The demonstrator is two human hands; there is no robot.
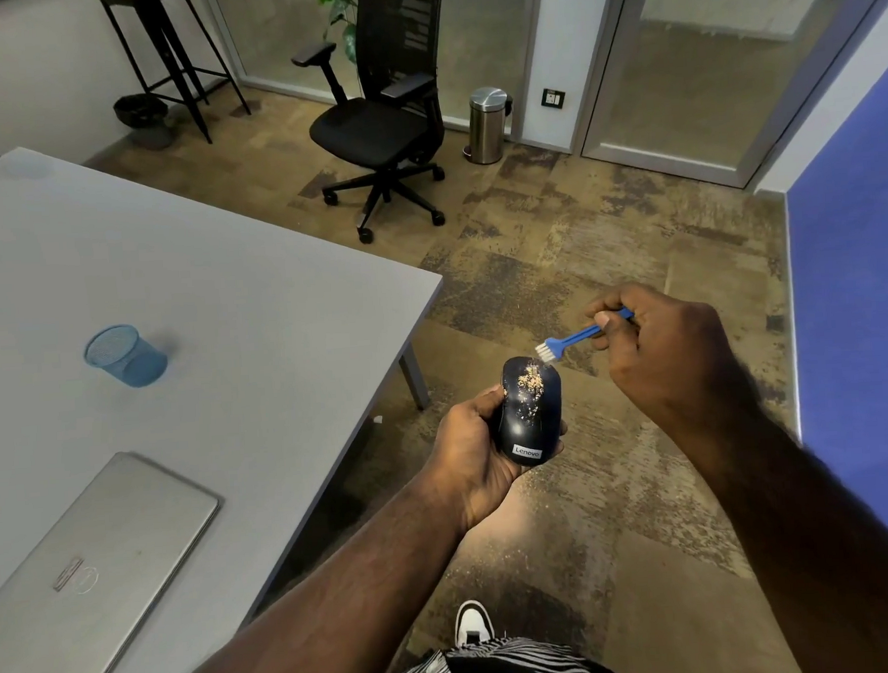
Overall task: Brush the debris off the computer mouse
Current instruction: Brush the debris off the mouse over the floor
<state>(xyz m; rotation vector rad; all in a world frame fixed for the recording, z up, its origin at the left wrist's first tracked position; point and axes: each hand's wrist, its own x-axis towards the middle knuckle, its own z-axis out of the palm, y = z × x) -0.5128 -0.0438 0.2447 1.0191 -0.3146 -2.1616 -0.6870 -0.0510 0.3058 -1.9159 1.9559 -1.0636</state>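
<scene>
A person is standing beside a grey desk point(254, 294), looking down at both bare hands held out over a mottled brown carpet. The left hand point(471, 455) is cradling a black Lenovo computer mouse point(528, 414) from underneath, thumb curled along its left side, fingers wrapping the right side. Tan crumbs of debris point(530, 380) are lying on the front half of the mouse, around the scroll wheel. The right hand point(674, 345) is gripping a small blue cleaning brush point(581, 335) by its handle, up and to the right of the mouse; the white bristles are pointing down and hovering just beside the mouse's front edge. Whether they are touching it is hard to tell.

On the desk, a closed silver laptop point(94, 570) is lying near the bottom left, and a blue mesh pen cup point(124, 355) is standing farther back. Beyond the desk, a black office chair point(384, 123) and a steel pedal bin point(488, 125) are standing near glass partitions.
</scene>
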